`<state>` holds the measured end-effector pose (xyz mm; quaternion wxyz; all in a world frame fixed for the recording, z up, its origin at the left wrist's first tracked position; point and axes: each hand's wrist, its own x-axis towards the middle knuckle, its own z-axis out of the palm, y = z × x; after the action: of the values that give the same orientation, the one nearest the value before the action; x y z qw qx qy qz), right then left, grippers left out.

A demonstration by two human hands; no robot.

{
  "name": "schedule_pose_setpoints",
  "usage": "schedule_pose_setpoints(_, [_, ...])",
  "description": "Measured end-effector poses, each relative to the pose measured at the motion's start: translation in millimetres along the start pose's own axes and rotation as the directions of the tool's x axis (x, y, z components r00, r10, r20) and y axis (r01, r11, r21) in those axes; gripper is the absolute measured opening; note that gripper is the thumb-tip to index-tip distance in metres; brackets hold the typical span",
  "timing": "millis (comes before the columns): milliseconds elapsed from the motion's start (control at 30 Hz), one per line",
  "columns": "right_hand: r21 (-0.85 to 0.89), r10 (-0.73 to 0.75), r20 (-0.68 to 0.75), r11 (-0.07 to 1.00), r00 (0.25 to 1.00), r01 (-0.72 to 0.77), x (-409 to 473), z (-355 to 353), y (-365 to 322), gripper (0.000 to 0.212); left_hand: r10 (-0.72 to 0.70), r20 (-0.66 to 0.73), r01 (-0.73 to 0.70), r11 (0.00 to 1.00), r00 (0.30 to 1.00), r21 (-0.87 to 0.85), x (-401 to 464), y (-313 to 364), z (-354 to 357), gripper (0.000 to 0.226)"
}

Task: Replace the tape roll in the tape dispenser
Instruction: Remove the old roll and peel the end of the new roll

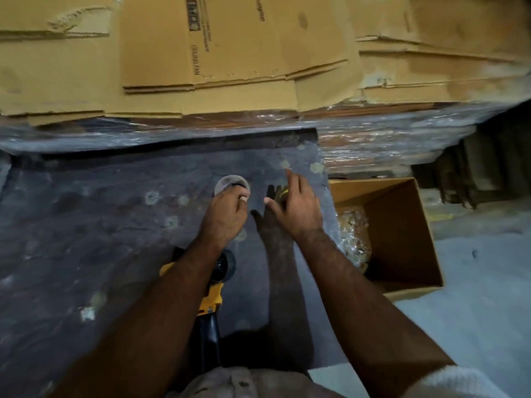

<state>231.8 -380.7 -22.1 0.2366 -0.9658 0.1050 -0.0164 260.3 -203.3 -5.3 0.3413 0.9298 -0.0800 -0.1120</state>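
The yellow-and-black tape dispenser is laid on the dark work surface under the left forearm, its long axis running toward the person, while a clear tape roll is pinched by the left hand and the right hand is held half-open, whether over something cannot be told.

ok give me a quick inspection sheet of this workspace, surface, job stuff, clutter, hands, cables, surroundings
surface: dark stained mat, wrinkled, spotted
job's things: clear tape roll on the mat; yellow tape dispenser lying below the left forearm, partly hidden
clutter: open cardboard box right of the mat, crumpled clear plastic inside
grippers: left hand fingers on the tape roll; right hand open above the mat, something yellowish under it, unclear
cables: nothing seen
surroundings: flattened cartons stacked on a plastic-wrapped load behind; pale floor at right
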Motion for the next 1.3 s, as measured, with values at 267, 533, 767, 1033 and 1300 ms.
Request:
schedule_pose_setpoints(267, [-0.224,0.046,0.218,0.975,0.975,0.004,-12.3,14.4,19.7,0.057,0.018,0.071,-0.034,0.973,0.997,0.230,-22.7,-7.2,3.3,0.028])
schedule_pose_setpoints(533, [-0.106,-0.018,0.129,0.994,0.991,0.032,-26.7,5.5,-7.5,0.037,0.045,0.010,-0.046,0.987,0.999,0.154,-47.9,-28.9,-32.1,0.029])
schedule_pose_setpoints(767, [0.526,-0.031,0.204,0.846,0.978,-0.082,-64.4,-6.5,-85.9,0.028,0.221,0.066,-0.230,0.953,0.973,0.198,-76.4,-47.9,-86.5,0.076])
schedule_pose_setpoints(1033, [0.866,-0.206,0.371,0.429,0.905,-0.257,-140.4,-9.6,-194.3,0.010,0.155,-0.096,-0.179,0.924,0.983,-0.338,-152.0,-98.1,-170.4,0.044])
schedule_pose_setpoints(1300, [0.864,-0.168,0.345,0.441,0.923,-0.243,-205.4,-8.3,-249.1,0.035,0.251,-0.180,-0.301,0.886,0.951,-0.352,-199.5,-123.3,-205.6,0.013])
